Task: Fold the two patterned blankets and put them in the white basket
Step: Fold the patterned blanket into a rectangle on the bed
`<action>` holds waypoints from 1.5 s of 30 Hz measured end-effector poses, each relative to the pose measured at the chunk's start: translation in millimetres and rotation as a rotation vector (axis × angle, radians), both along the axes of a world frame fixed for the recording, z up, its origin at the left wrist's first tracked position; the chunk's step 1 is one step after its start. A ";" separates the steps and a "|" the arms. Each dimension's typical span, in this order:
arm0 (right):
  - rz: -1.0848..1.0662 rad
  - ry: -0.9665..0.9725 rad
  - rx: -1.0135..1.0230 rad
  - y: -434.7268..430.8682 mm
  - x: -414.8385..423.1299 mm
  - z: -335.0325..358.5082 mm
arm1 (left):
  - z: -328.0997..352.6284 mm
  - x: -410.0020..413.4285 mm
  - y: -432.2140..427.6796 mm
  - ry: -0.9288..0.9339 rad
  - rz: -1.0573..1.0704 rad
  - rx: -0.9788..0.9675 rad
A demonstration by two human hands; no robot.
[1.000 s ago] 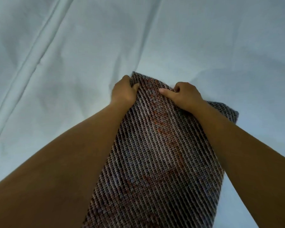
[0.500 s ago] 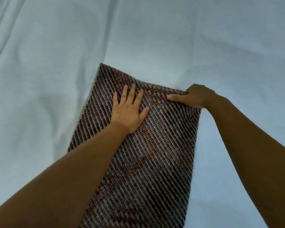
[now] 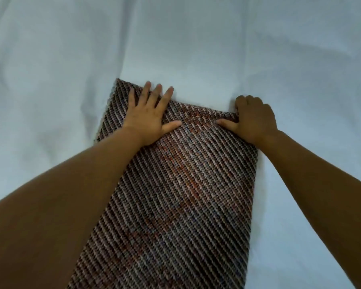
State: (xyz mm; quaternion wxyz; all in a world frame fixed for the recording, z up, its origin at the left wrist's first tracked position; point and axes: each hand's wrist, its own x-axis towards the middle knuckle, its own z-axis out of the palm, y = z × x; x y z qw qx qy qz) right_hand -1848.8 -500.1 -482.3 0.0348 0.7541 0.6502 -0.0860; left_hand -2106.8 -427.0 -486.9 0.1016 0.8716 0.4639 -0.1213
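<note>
The left hand (image 3: 148,116) presses flat on the patterned blanket (image 3: 181,195), which lies on the pale sheet (image 3: 50,80). The right hand (image 3: 255,119) pinches the corner beside it. If that pinch tugs, the cloth between the hands could bunch up.

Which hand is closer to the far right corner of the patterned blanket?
Right. The right hand grips that corner of the patterned blanket, fingers curled over its edge. The left hand lies flat on the blanket, nearer the far left corner.

Patterned blanket (image 3: 175,195) — folded, lying flat.
</note>
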 end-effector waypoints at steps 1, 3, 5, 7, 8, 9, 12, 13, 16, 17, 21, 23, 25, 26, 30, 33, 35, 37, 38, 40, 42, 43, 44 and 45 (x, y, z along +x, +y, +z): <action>0.031 0.023 -0.034 2.8 -0.7 3.6 | 7.0 -1.4 14.4 0.024 -0.051 -0.023; 0.064 0.076 -0.204 11.7 -4.8 13.3 | 20.8 1.6 38.4 0.085 -0.150 -0.058; 0.087 0.100 -0.403 21.7 -10.9 21.1 | 34.6 5.5 53.2 0.170 -0.217 -0.116; 0.106 0.076 -0.507 28.0 -14.9 25.9 | 46.7 3.5 60.9 0.233 -0.215 -0.163; 0.113 0.067 -0.505 28.4 -15.4 28.7 | 53.0 -0.5 62.0 0.241 -0.205 -0.161; 0.115 0.065 -0.474 26.8 -15.0 31.6 | 58.8 -5.8 61.4 0.236 -0.196 -0.148; 0.092 0.049 -0.344 17.0 -15.8 46.1 | 74.0 -22.4 53.8 0.178 -0.179 -0.076; 0.080 0.035 -0.302 12.8 -18.1 52.3 | 79.7 -28.0 49.6 0.164 -0.176 -0.042; 0.042 -0.028 -0.181 -1.6 -30.4 74.5 | 98.7 -44.0 31.6 0.105 -0.148 0.042; 0.029 -0.043 -0.142 -6.0 -33.9 82.3 | 105.0 -48.4 26.0 0.076 -0.130 0.057; -0.021 -0.068 0.010 -43.1 -53.5 117.8 | 134.2 -70.8 -14.9 -0.070 -0.083 0.102; -0.044 -0.062 0.069 -69.1 -66.4 134.7 | 147.5 -85.0 -43.3 -0.122 -0.075 0.136; -0.046 -0.064 0.137 -104.4 -85.0 151.6 | 161.9 -103.8 -80.0 -0.157 -0.070 0.167; -0.044 -0.068 0.173 -124.2 -94.4 159.5 | 168.1 -113.8 -98.8 -0.169 -0.067 0.176; -0.026 -0.070 0.236 -206.3 -131.0 177.0 | 181.8 -152.9 -171.0 -0.190 -0.088 0.195; -0.015 -0.103 0.218 -261.4 -155.2 178.3 | 183.8 -177.7 -219.4 -0.191 -0.101 0.204; 0.009 -0.080 0.230 -298.5 -174.2 174.9 | 181.7 -195.7 -254.2 -0.216 -0.090 0.186; 0.011 -0.038 0.224 -332.6 -188.1 166.8 | 174.5 -214.1 -290.0 -0.264 -0.073 0.171; 0.009 -0.035 0.183 -350.2 -195.5 161.7 | 168.5 -223.0 -309.9 -0.279 -0.075 0.157; 0.041 -0.058 0.086 -384.4 -209.5 148.6 | 150.9 -237.6 -351.0 -0.252 -0.155 0.136; 0.089 -0.040 0.085 -415.1 -219.8 129.6 | 132.7 -249.6 -383.6 -0.203 -0.272 0.170; 0.089 -0.032 0.069 -428.9 -225.7 117.7 | 120.4 -255.0 -396.7 -0.181 -0.304 0.199; 0.059 -0.006 0.010 -439.8 -231.8 105.0 | 108.2 -258.5 -406.6 -0.155 -0.304 0.215; 0.016 0.011 -0.044 -448.4 -237.4 91.5 | 95.8 -261.5 -414.6 -0.122 -0.281 0.213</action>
